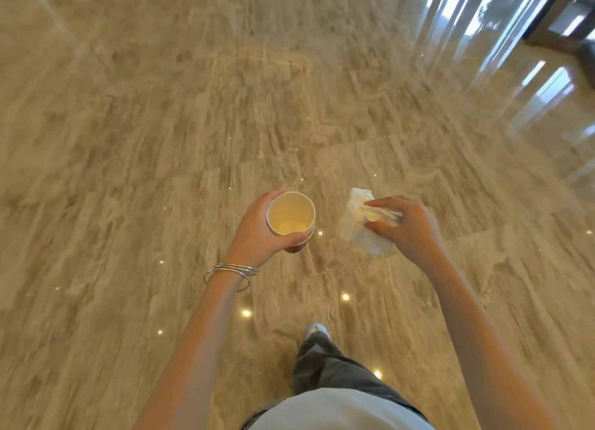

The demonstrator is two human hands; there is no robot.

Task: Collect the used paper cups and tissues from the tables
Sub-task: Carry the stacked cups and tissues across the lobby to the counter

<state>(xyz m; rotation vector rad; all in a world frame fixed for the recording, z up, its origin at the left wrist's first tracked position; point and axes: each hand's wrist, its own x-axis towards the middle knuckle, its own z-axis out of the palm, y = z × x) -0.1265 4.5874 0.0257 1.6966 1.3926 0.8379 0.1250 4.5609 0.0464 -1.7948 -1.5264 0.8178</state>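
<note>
Fig.: both grips loaded, mid-floor. L grip: left hand point(257, 233) curled round the wall of a paper cup point(291, 215), thumb on the near side, a finger up at the far rim; clamped on it. Cup axis approx. upright, mouth up toward the camera. The inside looks pale, w/ at most a thin residue at the bottom (cannot tell if liquid). R grip: right hand point(410, 227) pinches a crumpled white tissue point(355, 225), thumb below, fingers above, closed on it. Key relation: the tissue's loose end sticks out of the R grip toward the L grip, i.e. toward the cup's mouth, at about the same height. The two are near but apart, w/ bare floor point(145, 140) showing btw. them. Judgement: if the tissue is to be tucked into the cup to free one hand, the R grip is the one to travel, inward across that gap, since the mouth faces up. Otherwise both items simply ride to the next stop. Outward from the grips: thin metal bangles point(231, 272) on the L wrist; below, a trouser leg point(325, 365) and a shoe point(317, 330) set fwd. No counter or bin in view, and the scene is motion-blurred, so the destination cannot be told.
</note>
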